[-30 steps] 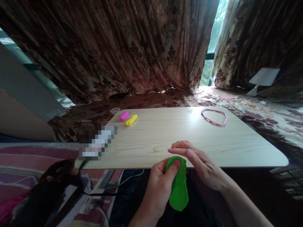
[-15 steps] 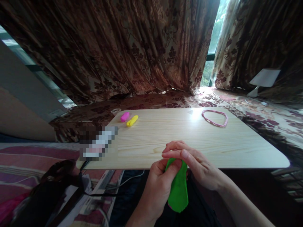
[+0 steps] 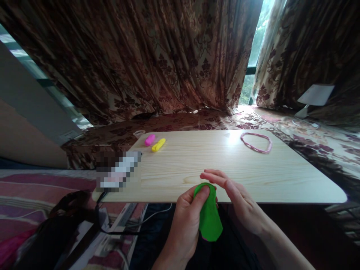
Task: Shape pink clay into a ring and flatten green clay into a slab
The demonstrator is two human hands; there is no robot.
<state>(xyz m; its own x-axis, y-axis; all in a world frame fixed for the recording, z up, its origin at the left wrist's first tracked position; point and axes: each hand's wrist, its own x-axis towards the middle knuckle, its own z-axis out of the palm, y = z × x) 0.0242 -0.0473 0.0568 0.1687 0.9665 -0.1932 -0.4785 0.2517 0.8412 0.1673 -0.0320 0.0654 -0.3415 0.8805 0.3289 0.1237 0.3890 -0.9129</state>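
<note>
For the soft-looking green piece (image 3: 209, 221) to be handled well, pressure should be spread over the pad of the thumb rather than driven in at the tip, since a dent or thin spot could easily be left in what appears to be pliable material. The long lower part is unsupported below the grip, so sagging or stretching could be expected if the top were pulled; some support from behind would be wise. Where the rim is to be smoothed, light, even strokes with flat fingers would be safest

The green piece is held upright, just in front of the middle of the near edge of the desk (image 3: 180, 165), with a trace of pink (image 3: 205, 239) seen at its lower rim. It is pinched near its top by the left hand (image 3: 187, 213), the thumb (image 3: 201, 195) laid along the front and the fingers curled behind, mostly hidden. The right hand (image 3: 246, 206) is held open beside the top, its fingers extended together towards the left over the near edge; nothing is gripped by it, and whether the piece is touched cannot be told. Near the far left corner, a pink lump (image 3: 150, 140) and a yellow lump (image 3: 159, 145) are set side by side, while a pink ring (image 3: 270, 145) is laid near the far right corner
</note>
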